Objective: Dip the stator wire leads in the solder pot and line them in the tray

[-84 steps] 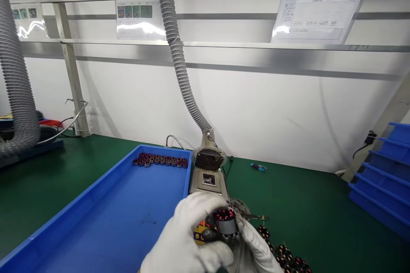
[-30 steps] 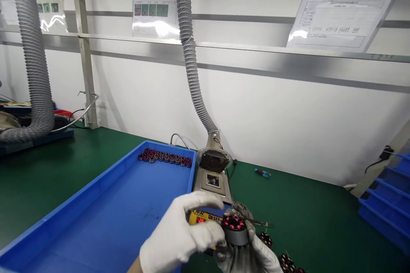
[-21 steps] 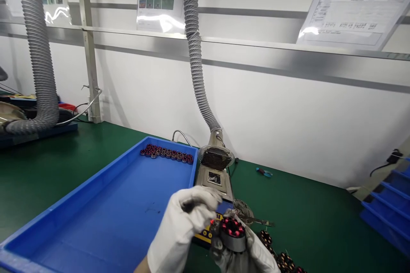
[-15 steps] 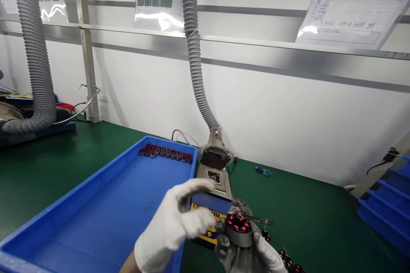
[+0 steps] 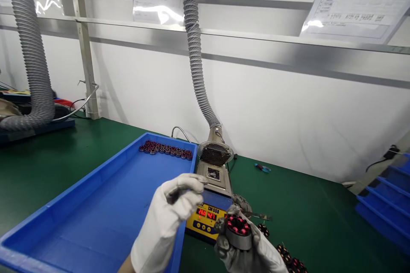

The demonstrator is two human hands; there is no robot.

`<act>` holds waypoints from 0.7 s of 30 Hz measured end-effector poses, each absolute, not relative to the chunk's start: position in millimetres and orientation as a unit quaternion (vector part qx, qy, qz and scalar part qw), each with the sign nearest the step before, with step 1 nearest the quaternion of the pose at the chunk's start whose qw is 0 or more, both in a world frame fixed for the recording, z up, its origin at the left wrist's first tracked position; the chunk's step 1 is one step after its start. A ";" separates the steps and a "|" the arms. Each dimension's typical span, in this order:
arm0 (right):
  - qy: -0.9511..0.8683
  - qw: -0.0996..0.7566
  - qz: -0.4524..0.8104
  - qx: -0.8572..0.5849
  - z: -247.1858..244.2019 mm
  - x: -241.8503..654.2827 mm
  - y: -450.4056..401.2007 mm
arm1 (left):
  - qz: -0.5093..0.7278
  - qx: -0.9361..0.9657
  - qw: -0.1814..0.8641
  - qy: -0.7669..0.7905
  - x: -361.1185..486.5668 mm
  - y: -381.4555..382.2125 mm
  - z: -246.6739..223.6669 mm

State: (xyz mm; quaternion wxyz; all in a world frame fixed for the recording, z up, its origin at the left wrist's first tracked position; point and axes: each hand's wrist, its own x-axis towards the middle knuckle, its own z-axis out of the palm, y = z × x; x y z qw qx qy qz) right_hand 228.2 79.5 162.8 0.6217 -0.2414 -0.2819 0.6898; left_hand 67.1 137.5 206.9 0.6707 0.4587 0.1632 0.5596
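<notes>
My right hand (image 5: 248, 254), in a grey-stained white glove, is closed around a motor stator (image 5: 238, 236), a dark ring with pink-red windings facing up. My left hand (image 5: 173, 209), in a cleaner white glove, hovers left of it, its fingers bent towards the thumb; no object shows in them. Behind both hands stands a solder pot (image 5: 201, 219) with a yellow front panel and lit red digits. A square opening of shiny metal (image 5: 213, 174) lies in its top. Just past my right hand are a dirty grey lump (image 5: 242, 203) and a thin metal tool (image 5: 261, 216).
A large blue tray (image 5: 96, 170) on the left has several stators (image 5: 166, 149) grouped at its far end. More stators (image 5: 290, 258) lie right of my right hand. A grey hose (image 5: 194, 51) comes down to a fume hood (image 5: 215, 152). Blue-handled cutters (image 5: 262, 168) and blue bins (image 5: 387, 209) are further right.
My left hand has drawn slightly left and its fingers have come together, uncovering the pot's display. My right hand keeps the stator in nearly the same place. The view has tilted slightly down.
</notes>
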 end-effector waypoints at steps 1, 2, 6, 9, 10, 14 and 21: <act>-0.276 0.621 0.695 -0.237 166.7 226.2 79.2 | 0.522 0.477 0.686 0.175 67.7 137.7 208.3; -0.272 0.621 0.696 -0.236 169.0 224.6 78.7 | 0.474 0.508 0.697 0.178 69.6 137.4 209.2; -0.301 0.634 0.660 -0.267 161.8 225.8 76.4 | 0.434 0.585 0.672 0.135 82.6 133.2 209.5; -0.319 0.648 0.630 -0.284 149.4 231.6 76.0 | 0.497 0.588 0.628 0.111 85.0 130.6 208.5; -0.322 0.649 0.626 -0.288 146.3 233.3 76.1 | 0.517 0.581 0.618 0.113 83.5 130.5 208.0; -0.335 0.645 0.623 -0.290 142.6 235.9 75.9 | 0.593 0.485 0.621 0.164 72.2 134.1 206.8; -0.340 0.656 0.601 -0.304 144.7 238.3 75.2 | 0.418 0.618 0.650 0.142 75.3 132.9 214.0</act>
